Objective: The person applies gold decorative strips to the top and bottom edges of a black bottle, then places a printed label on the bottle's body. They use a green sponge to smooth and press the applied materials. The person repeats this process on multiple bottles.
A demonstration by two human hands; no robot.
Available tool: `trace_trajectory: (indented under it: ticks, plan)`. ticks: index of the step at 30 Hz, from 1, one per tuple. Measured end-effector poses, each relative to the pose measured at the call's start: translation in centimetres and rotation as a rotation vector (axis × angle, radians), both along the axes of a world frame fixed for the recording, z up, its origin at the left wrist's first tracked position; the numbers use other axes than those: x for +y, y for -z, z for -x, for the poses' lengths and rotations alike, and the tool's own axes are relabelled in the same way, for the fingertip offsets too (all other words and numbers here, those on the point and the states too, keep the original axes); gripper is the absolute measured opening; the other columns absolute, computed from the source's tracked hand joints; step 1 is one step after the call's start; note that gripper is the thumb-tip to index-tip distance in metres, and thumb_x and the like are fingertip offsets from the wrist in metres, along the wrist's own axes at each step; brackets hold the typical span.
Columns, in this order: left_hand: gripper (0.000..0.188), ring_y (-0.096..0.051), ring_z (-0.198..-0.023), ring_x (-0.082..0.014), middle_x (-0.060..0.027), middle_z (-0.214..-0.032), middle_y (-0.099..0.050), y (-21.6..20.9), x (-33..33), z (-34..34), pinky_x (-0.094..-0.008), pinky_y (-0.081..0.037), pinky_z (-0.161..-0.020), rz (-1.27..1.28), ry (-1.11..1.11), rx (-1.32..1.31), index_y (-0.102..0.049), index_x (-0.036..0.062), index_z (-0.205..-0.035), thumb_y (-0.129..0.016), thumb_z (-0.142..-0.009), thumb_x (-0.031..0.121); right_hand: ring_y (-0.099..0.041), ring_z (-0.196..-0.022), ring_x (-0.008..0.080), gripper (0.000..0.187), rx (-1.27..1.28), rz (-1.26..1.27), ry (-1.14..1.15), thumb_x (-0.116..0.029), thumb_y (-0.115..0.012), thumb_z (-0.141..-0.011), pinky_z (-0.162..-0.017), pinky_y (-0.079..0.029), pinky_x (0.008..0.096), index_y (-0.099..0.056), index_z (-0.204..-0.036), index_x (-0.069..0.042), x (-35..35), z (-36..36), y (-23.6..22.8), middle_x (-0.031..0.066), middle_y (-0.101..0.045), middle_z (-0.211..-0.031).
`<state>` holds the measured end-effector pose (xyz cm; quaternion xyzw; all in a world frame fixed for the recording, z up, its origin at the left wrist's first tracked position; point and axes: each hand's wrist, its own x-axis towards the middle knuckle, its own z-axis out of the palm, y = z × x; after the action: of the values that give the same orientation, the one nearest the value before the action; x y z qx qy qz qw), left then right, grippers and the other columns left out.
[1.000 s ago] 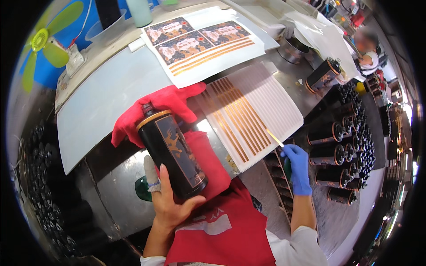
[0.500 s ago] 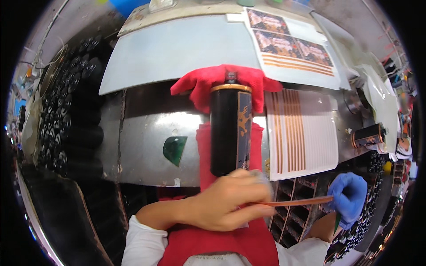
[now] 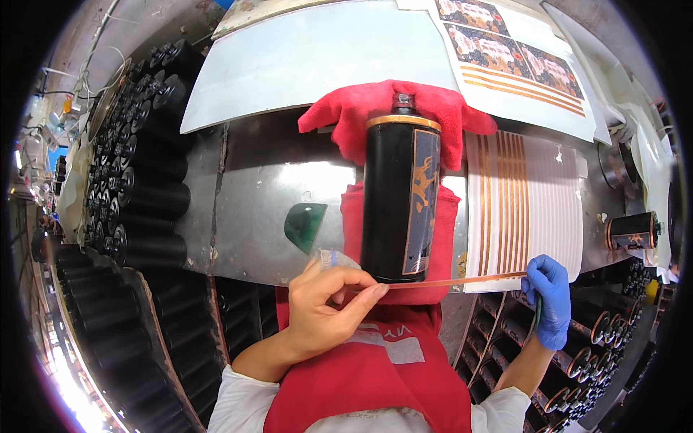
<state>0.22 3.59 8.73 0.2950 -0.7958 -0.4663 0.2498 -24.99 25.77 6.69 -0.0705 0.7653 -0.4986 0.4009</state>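
A black bottle (image 3: 388, 195) with a gold band near its shoulder and a dark label with a golden figure lies on red cloth (image 3: 354, 224), its neck pointing away from me. Between my two hands a thin copper-coloured strip (image 3: 455, 282) is stretched just at the near end of the bottle. My left hand (image 3: 328, 307), bare with one wrapped finger, pinches the strip's left end between thumb and fingertip. The right end is gripped by my right hand (image 3: 550, 303) in a blue glove. A dark green edge (image 3: 539, 309) shows at that palm, mostly hidden.
A green scraper-like piece (image 3: 305, 225) lies on the metal table left of the bottle. To the right is a sheet of copper strips (image 3: 548, 209); behind it, a sheet of printed labels (image 3: 498, 79). Racked black bottles (image 3: 148, 187) stand left, and another labelled bottle (image 3: 630, 232) lies far right.
My left hand has moved left, off the bottle's near end, still pinching the strip. My right hand has come inward and away from me. More of the strip now shows, stretched nearly level.
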Motion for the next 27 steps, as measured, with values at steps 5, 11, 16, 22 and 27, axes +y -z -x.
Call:
trace_trajectory:
  ticks: [5,11,16,22,27]
  plan:
    - [0.015,-0.039,-0.050,-0.0057,-0.0008,-0.061,-0.056,0.7,0.1,0.5,-0.0202,-0.028,-0.045,0.019,-0.020,-0.001,-0.061,0.0031,-0.068,-0.076,-0.068,0.002,-0.047,-0.048,0.0051,0.008,0.017,-0.012,0.010,-0.010,-0.060,-0.081,-0.040,-0.034,0.0164,-0.057,-0.079,-0.003,0.6,0.8,1.2,0.0027,-0.054,-0.061]
    - [0.015,-0.042,-0.058,-0.0044,-0.0006,-0.070,-0.056,0.8,-0.1,0.3,-0.0183,-0.032,-0.053,-0.195,-0.018,-0.029,-0.059,0.0030,-0.074,-0.073,-0.071,0.001,-0.043,-0.043,0.0036,0.012,0.051,-0.038,0.000,-0.015,-0.059,-0.082,-0.039,-0.031,0.0159,-0.054,-0.076,-0.006,0.4,1.2,1.9,0.0018,-0.053,-0.059]
    - [0.018,-0.046,-0.069,-0.0060,-0.0021,-0.082,-0.055,2.1,-0.4,-0.1,-0.0195,-0.037,-0.063,-0.456,-0.084,0.112,-0.056,0.0026,-0.085,-0.070,-0.074,0.001,-0.042,-0.042,0.0035,0.013,0.063,-0.057,0.004,-0.015,-0.059,-0.083,-0.039,-0.030,0.0159,-0.054,-0.075,-0.006,0.5,1.5,2.1,0.0018,-0.053,-0.058]
    - [0.034,-0.049,-0.082,-0.0119,-0.0049,-0.093,-0.052,2.2,-0.2,0.7,-0.0247,-0.042,-0.074,-0.296,-0.056,0.155,-0.052,0.0041,-0.094,-0.076,-0.070,0.006,-0.045,-0.045,0.0047,0.010,0.041,-0.054,0.001,-0.011,-0.058,-0.082,-0.040,-0.033,0.0171,-0.056,-0.076,-0.004,0.4,1.9,2.1,0.0024,-0.054,-0.060]
    - [0.038,-0.047,-0.088,-0.0121,-0.0035,-0.094,-0.047,2.8,-0.5,0.7,-0.0250,-0.039,-0.080,-0.445,0.004,0.146,-0.048,0.0061,-0.093,-0.078,-0.069,0.007,-0.045,-0.046,0.0044,0.009,0.045,-0.087,-0.032,-0.011,-0.058,-0.082,-0.041,-0.033,0.0171,-0.057,-0.077,-0.003,0.3,2.0,2.6,0.0019,-0.054,-0.060]
